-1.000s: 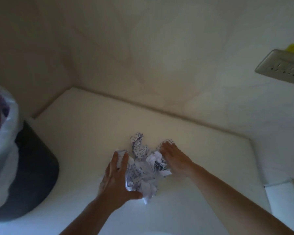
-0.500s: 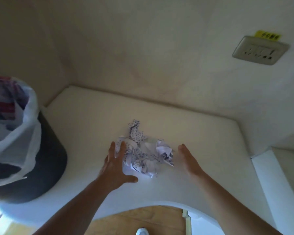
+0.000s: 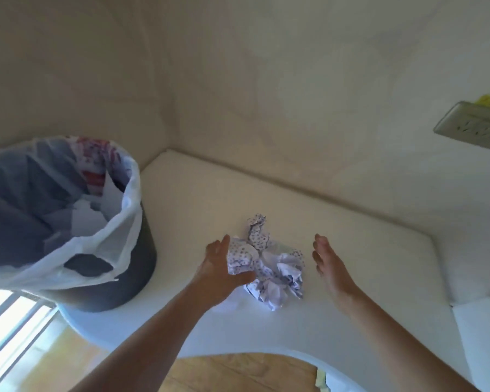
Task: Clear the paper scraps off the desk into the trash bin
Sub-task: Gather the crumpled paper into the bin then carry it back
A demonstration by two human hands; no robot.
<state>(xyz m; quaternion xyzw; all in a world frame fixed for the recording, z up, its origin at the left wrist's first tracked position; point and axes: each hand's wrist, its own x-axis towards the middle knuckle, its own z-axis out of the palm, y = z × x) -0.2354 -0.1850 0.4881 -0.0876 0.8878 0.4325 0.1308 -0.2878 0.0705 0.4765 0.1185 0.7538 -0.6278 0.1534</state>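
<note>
A pile of crumpled white paper scraps with blue dots (image 3: 269, 264) lies in the middle of the white desk (image 3: 379, 267). My left hand (image 3: 219, 267) rests against the pile's left side, fingers apart, thumb under its front edge. My right hand (image 3: 330, 264) hovers just right of the pile, flat and open, not touching it. The dark trash bin (image 3: 119, 278) with a white plastic liner stands on the desk's left end and holds paper and other waste.
Beige walls meet in a corner behind the desk. A wall socket plate (image 3: 473, 125) with a yellow label sits at the upper right. The desk's front edge curves inward, with wooden floor (image 3: 238, 372) below. A window frame (image 3: 9, 315) shows at lower left.
Both hands were pressed on the pile a second ago. My right hand has drawn away to the right and opened. The view has swung so that more of the bin shows.
</note>
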